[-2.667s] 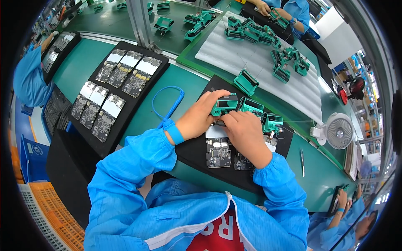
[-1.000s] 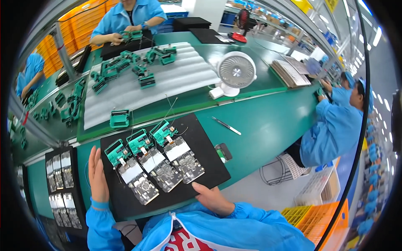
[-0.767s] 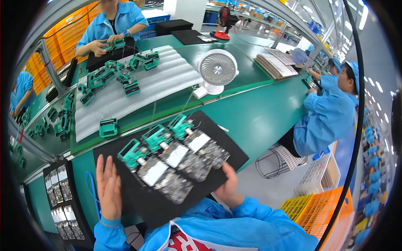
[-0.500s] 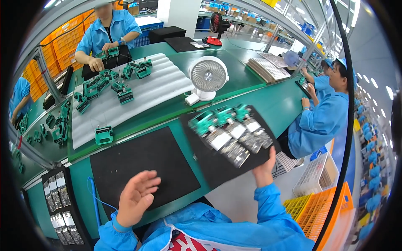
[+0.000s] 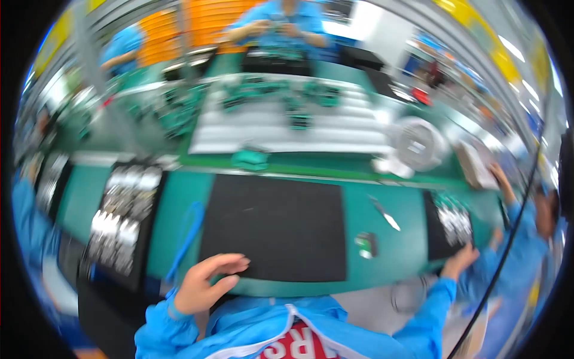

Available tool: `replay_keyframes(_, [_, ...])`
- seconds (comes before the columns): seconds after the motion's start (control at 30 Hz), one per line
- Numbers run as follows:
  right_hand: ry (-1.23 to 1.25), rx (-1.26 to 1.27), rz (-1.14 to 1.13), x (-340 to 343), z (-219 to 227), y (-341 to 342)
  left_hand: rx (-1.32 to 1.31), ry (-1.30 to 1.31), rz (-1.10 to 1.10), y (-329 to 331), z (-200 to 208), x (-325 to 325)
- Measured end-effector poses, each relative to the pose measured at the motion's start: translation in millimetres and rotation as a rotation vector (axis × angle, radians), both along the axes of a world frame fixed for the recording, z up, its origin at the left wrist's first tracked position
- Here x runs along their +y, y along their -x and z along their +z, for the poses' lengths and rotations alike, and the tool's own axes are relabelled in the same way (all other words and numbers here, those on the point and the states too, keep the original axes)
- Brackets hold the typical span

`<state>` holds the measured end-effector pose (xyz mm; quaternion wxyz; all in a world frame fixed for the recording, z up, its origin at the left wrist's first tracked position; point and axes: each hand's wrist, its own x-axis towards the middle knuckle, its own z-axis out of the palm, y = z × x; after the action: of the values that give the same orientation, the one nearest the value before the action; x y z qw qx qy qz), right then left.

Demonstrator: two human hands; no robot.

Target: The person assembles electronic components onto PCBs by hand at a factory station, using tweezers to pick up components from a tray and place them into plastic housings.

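Note:
My left hand hovers open over the near left corner of a black mat, thumb and fingers apart, holding nothing. Far to the right, my right hand grips the near right corner of a black board. Several silvery circuit boards with green housings at their far ends lie on that board. Motion blurs the view, so the fingers' exact grip is unclear. Between mat and board are a slim pointed tool and a small green-and-black part.
A blue coiled cord lies left of the mat. Circuit boards in rows fill a black tray further left. Past the rail are a green housing, a white foam sheet and a white fan. Co-workers sit across and on both sides.
The view has swung left. The loaded black board has gone from over the bench beside the mat to the far right, with my right hand on it. The tool and small part now show.

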<state>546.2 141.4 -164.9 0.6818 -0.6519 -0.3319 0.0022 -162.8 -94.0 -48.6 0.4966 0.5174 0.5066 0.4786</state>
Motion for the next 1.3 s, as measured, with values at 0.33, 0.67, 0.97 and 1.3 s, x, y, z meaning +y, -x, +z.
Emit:
replay_keyframes(0.33, [0.226,-0.033,1.295,49,69,353,0.697,-0.37,0.532,72,61,-91])
replay_keyframes(0.67, [0.326,-0.556,2.172,26,79,718,0.961,-0.206,1.092,108,5,-131])
replay_keyframes(0.97, [-0.078,-1.29,1.374,6,53,921,1.239,-0.071,1.26,145,-69,-64])
replay_keyframes(1.3, [-0.232,-1.259,1.283,-9,43,916,1.252,0.039,1.195,143,-60,-66])
